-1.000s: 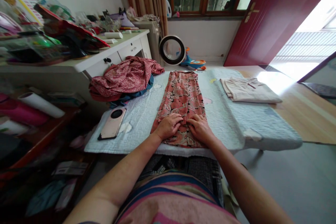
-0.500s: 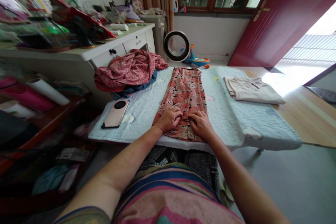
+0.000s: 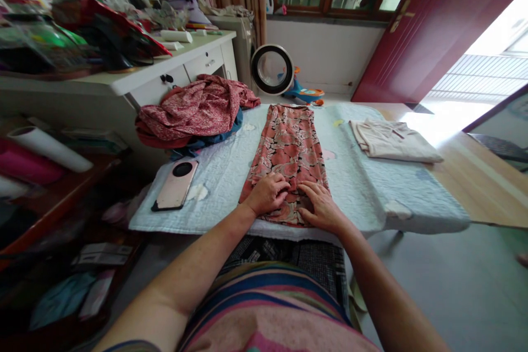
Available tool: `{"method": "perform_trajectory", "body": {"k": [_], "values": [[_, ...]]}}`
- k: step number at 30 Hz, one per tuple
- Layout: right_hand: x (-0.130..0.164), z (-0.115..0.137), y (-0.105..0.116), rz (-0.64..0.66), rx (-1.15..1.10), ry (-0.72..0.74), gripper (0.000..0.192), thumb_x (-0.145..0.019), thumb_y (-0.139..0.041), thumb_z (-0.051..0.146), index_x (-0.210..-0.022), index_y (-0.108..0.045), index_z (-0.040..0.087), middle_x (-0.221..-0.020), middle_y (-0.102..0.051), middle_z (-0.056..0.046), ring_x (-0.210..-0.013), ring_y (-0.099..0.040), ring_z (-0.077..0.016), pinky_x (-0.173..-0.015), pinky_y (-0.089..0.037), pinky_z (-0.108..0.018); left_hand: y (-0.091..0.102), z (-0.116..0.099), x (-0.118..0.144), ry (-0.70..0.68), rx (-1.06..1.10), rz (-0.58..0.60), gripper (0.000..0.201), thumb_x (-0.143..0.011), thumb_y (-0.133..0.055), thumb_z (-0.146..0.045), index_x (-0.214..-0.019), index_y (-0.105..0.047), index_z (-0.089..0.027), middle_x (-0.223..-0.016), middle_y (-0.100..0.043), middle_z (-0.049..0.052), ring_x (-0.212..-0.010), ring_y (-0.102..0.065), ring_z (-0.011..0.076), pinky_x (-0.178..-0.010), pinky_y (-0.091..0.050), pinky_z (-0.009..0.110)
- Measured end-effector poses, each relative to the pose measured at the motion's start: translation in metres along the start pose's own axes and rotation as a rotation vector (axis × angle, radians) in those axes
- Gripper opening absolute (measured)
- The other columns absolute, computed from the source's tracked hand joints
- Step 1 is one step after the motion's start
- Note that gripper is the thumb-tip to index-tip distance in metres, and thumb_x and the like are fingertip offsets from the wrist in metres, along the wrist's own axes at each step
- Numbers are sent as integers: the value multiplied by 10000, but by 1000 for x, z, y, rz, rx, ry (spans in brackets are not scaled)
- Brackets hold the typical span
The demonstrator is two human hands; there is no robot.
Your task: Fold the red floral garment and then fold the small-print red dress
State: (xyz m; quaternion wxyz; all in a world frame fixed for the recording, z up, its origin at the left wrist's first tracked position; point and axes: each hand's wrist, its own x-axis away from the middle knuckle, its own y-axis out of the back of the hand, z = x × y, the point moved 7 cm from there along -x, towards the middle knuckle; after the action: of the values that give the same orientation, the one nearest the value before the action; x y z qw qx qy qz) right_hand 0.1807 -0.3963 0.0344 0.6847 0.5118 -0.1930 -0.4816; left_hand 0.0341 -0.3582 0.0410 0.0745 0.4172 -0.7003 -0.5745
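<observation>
A red floral garment [image 3: 289, 143] lies folded in a long strip down the middle of a pale blue quilted pad [image 3: 355, 181]. My left hand [image 3: 268, 193] rests on its near end, fingers curled and pinching the cloth. Beside it my right hand [image 3: 322, 204] lies flat on the same end, fingers spread. The two hands almost touch.
A pink phone [image 3: 175, 185] lies on the pad's left part. A heap of red patterned clothes [image 3: 193, 113] sits at the back left, a folded beige garment [image 3: 391, 140] at the back right. A cluttered white desk [image 3: 136, 80] stands to the left; a dark red door [image 3: 429, 22] stands open at right.
Both hands have stayed on the garment's near end; the right hand has spread flatter and shifted slightly toward me. The camera view has shifted a little.
</observation>
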Motion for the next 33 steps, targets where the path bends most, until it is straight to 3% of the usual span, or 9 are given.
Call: {"method": "perform_trajectory", "body": {"k": [3, 9, 17, 19, 21, 24, 33], "values": [[6, 2, 3, -32, -36, -39, 617, -796, -631, 308, -1379, -465, 193, -1408, -503, -124, -1324, -419, -288, -1116, -335, -487, 1, 0, -1, 5, 24, 2, 182, -857, -598, -177, -1009, -698, -186, -998, -635, 57, -970, -552, 213, -896, -458, 350], [10, 12, -3, -80, 25, -88, 361, -815, -639, 303, -1163, -601, 213, -1321, -554, -113, -1276, -448, -296, -1103, -336, -499, 1, 0, -1, 19, 40, 16, 193, -876, -563, -151, -1009, -697, -188, -1001, -633, 58, -975, -546, 211, -892, -458, 347], [12, 16, -2, -74, 42, -78, 569, -766, -732, 422, -1280, -561, 249, -1375, -515, -116, -1299, -413, -334, -1093, -320, -545, 1, -4, 1, 6, 6, 57, 221, -877, -571, -183, -1071, -676, -202, -1046, -621, 75, -1012, -537, 235, -917, -446, 394], [14, 18, 3, -104, 9, -81, 473, -794, -710, 397, -1228, -591, 248, -1334, -533, -110, -1263, -437, -316, -1069, -350, -514, 3, -10, 4, -16, 7, 73, 205, -889, -574, -204, -1068, -674, -209, -1069, -615, 74, -1036, -534, 236, -941, -432, 402], [15, 18, 7, -118, -16, -101, 258, -843, -655, 322, -1087, -644, 241, -1215, -578, -94, -1161, -490, -278, -1013, -395, -460, 5, -16, 10, -40, 13, 94, 176, -900, -578, -230, -1047, -674, -208, -1081, -609, 72, -1042, -531, 235, -954, -423, 400], [16, 18, 5, -65, -11, -121, 79, -860, -619, 251, -925, -663, 235, -1051, -594, -69, -1013, -518, -241, -926, -422, -410, 7, -24, 24, -54, 54, 149, 141, -904, -592, -252, -1009, -673, -205, -1054, -610, 66, -1005, -536, 223, -924, -432, 370], [22, 23, 7, 59, -36, -82, 282, -793, -740, 359, -1039, -666, 244, -1160, -588, -74, -1043, -535, -249, -933, -432, -414, 12, -27, 49, -29, 290, 153, 148, -917, -580, -218, -1036, -669, -218, -1105, -654, 53, -1059, -575, 205, -952, -444, 352]]}}
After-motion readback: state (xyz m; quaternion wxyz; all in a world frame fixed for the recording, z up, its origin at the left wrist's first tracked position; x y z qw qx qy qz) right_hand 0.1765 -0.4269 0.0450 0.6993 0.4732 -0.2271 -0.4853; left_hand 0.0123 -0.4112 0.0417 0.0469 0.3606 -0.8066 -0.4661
